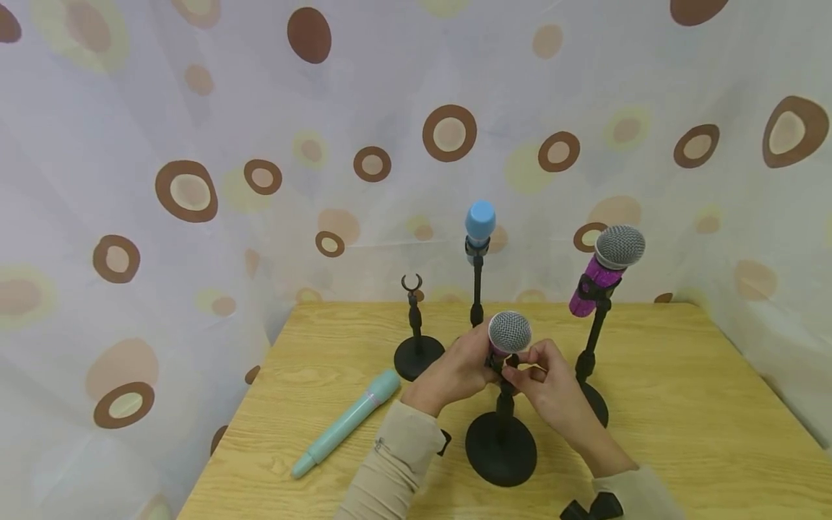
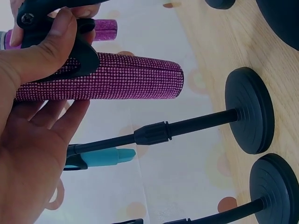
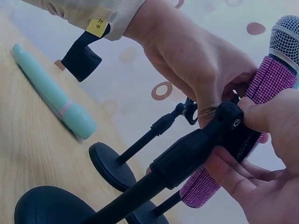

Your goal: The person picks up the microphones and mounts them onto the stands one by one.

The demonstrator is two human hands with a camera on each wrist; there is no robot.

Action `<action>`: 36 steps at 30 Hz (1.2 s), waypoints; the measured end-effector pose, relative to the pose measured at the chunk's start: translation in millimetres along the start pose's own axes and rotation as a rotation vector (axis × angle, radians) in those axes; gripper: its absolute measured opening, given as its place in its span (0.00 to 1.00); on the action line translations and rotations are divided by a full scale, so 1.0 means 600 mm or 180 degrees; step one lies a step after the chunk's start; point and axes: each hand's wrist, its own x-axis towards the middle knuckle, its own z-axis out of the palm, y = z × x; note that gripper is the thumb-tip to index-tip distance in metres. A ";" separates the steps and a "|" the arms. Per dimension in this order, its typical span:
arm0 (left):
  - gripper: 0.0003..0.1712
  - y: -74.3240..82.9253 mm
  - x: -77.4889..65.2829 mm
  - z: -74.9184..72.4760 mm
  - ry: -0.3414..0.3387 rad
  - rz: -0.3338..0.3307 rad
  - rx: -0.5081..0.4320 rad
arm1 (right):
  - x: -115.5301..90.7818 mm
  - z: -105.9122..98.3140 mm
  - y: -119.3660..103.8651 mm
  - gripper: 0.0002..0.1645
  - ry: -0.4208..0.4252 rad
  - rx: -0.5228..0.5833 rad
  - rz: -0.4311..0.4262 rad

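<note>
While the left hand (image 1: pixel 458 368) has its grip curled round the purple microphone (image 2: pixel 133 77) and the right hand (image 1: pixel 554 386) pinches the black clip (image 2: pixel 88 60), even pressure would probably serve best, with the clip braced so the stand (image 1: pixel 500 449) cannot tip. Atop that stand, above the worktop (image 1: pixel 689 412), the microphone's long axis tilts steeply, mesh head (image 1: pixel 510 332) up and to the near side, tail (image 2: pixel 175 80) down.

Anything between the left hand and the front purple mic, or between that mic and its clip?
Only the clip itself, between the thumb of the left hand and the purple mic; the other fingers go behind the mic. Nothing visible stands between mic and clip.
</note>
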 end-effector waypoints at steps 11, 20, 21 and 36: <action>0.38 0.000 -0.005 0.004 0.0131 0.0382 0.0124 | -0.002 -0.001 0.001 0.25 0.0095 -0.0172 -0.0038; 0.36 -0.001 -0.005 0.005 0.0089 0.0451 0.0118 | 0.001 -0.006 0.010 0.19 -0.0062 -0.0564 -0.0196; 0.37 -0.002 -0.005 0.006 0.0085 0.0440 0.0131 | 0.001 -0.007 0.010 0.20 -0.0071 -0.0635 -0.0186; 0.39 -0.006 -0.006 0.007 0.0036 0.0400 0.0193 | 0.006 -0.016 0.009 0.32 -0.0576 -0.0375 0.0024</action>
